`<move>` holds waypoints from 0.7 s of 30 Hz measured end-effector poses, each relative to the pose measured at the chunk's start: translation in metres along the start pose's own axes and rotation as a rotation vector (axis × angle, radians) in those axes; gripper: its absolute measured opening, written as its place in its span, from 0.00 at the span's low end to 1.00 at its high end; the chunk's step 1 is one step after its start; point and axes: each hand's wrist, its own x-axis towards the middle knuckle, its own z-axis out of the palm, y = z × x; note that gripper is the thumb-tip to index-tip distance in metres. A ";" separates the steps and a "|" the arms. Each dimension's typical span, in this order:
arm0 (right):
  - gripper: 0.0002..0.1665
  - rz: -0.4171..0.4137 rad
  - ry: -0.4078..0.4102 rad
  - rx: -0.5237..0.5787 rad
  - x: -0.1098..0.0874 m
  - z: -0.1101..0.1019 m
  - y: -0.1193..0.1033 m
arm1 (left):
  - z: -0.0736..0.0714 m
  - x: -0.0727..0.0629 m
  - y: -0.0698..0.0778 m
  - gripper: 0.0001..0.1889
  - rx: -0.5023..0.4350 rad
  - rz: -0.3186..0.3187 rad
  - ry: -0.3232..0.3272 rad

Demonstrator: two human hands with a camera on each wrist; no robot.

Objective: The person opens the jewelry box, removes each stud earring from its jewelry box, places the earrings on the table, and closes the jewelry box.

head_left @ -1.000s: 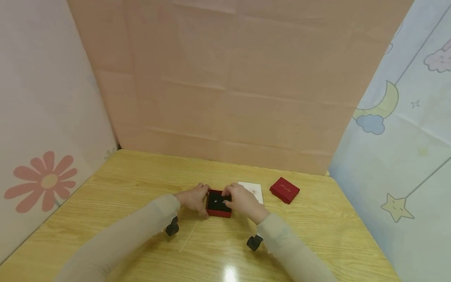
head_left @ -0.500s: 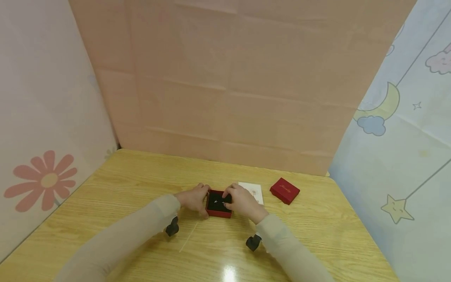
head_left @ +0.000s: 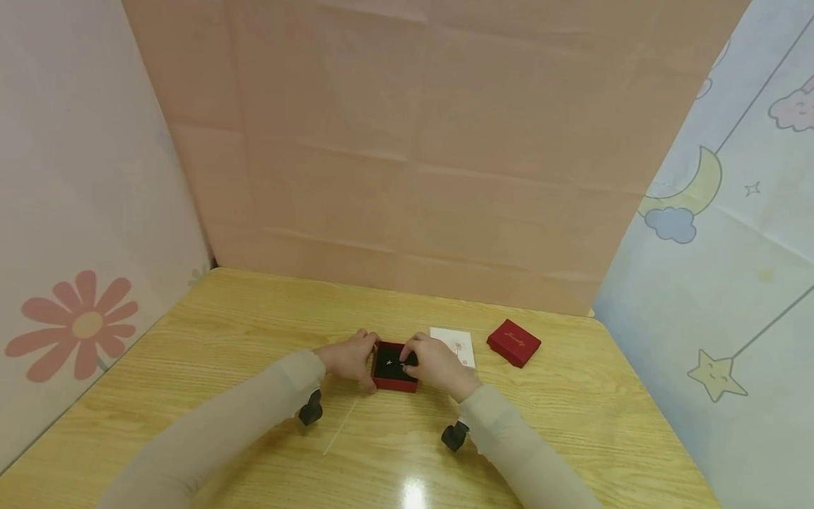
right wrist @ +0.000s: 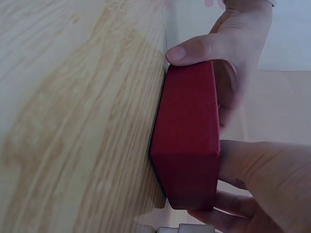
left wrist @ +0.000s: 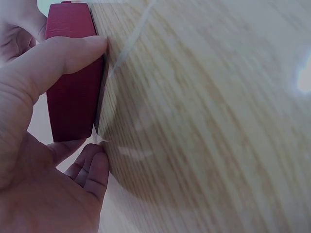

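A small red jewelry box (head_left: 396, 386) sits uncovered on the wooden table, lined with a black insert (head_left: 386, 371). My left hand (head_left: 351, 359) holds the box by its left end; in the left wrist view the thumb (left wrist: 77, 53) lies across the red side wall. One tiny silver star-shaped earring (head_left: 389, 363) shows on the insert. Over the right half of the box, my right hand (head_left: 439, 364) pinches a second star earring (head_left: 403, 365) between thumb and index finger, against the insert. From the right wrist, the red wall hides the earrings.
A red lid (head_left: 514, 343) with gold lettering lies to the right. Partly behind the right hand is a white printed card (head_left: 456, 344). A thin pale strip (head_left: 340, 428) lies on the table in front of the left hand. A pink cloth backdrop (head_left: 407, 155) rises behind the table.
The right hand and wrist shift very slightly left over the box, fingers staying at the right earring. The left hand and the box stay in place.
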 end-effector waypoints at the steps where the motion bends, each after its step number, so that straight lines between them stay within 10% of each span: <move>1: 0.09 0.000 0.000 -0.001 0.000 0.000 0.000 | 0.000 0.000 0.000 0.43 0.004 0.003 0.000; 21: 0.07 0.026 -0.010 -0.069 0.004 0.001 -0.001 | -0.002 -0.001 0.003 0.44 0.004 -0.014 -0.010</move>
